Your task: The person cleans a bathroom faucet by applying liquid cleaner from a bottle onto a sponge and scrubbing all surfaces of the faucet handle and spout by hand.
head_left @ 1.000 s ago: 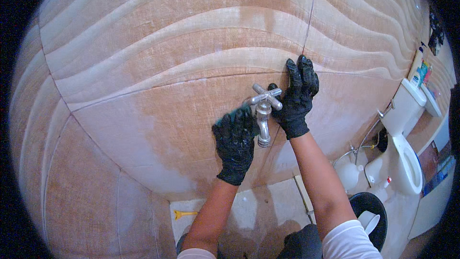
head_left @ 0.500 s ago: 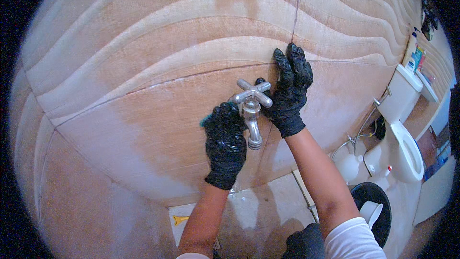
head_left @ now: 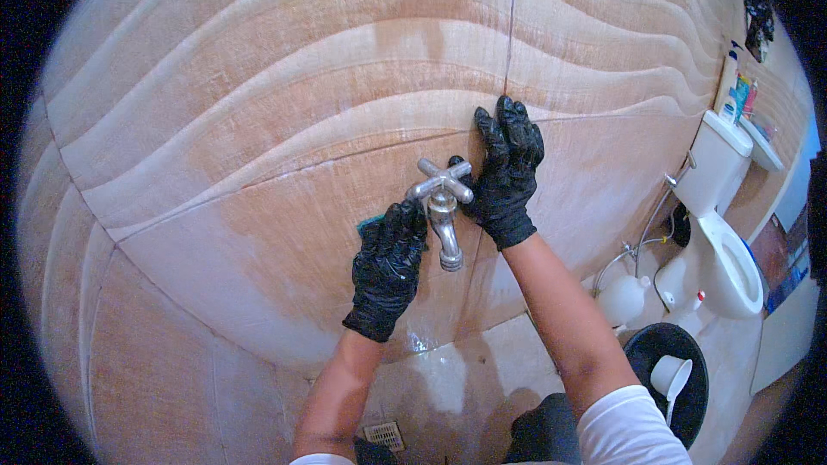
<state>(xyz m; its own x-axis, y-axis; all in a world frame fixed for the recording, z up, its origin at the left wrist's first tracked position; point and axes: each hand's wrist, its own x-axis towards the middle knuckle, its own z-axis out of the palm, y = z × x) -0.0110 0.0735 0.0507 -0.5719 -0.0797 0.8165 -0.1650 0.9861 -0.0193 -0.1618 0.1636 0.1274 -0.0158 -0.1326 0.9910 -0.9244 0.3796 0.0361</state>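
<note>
My left hand [head_left: 386, 274], in a black glove, presses a teal scrubbing pad [head_left: 370, 223] to the tiled wall [head_left: 301, 207]. Most of the pad is hidden under the fingers. Just right of that hand, a chrome tap [head_left: 444, 228] with a cross-shaped handle juts out of the wall. My right hand [head_left: 510, 174], gloved in black too, rests on the wall beyond the tap. Its fingers are stretched upward across the tile joint, with the thumb behind the tap handle, and it holds nothing.
A white toilet [head_left: 728, 263] stands at the right, with bottles [head_left: 732, 103] on its tank. Nearer are a white jug [head_left: 624, 300] and a black bucket [head_left: 699, 405] containing a white dipper [head_left: 670, 374]. A drain grate [head_left: 384, 437] lies in the floor below my left forearm.
My left hand has moved slightly left and down from the tap with the pad. The right hand keeps its place on the wall. The view has shifted, bringing the drain grate into sight.
</note>
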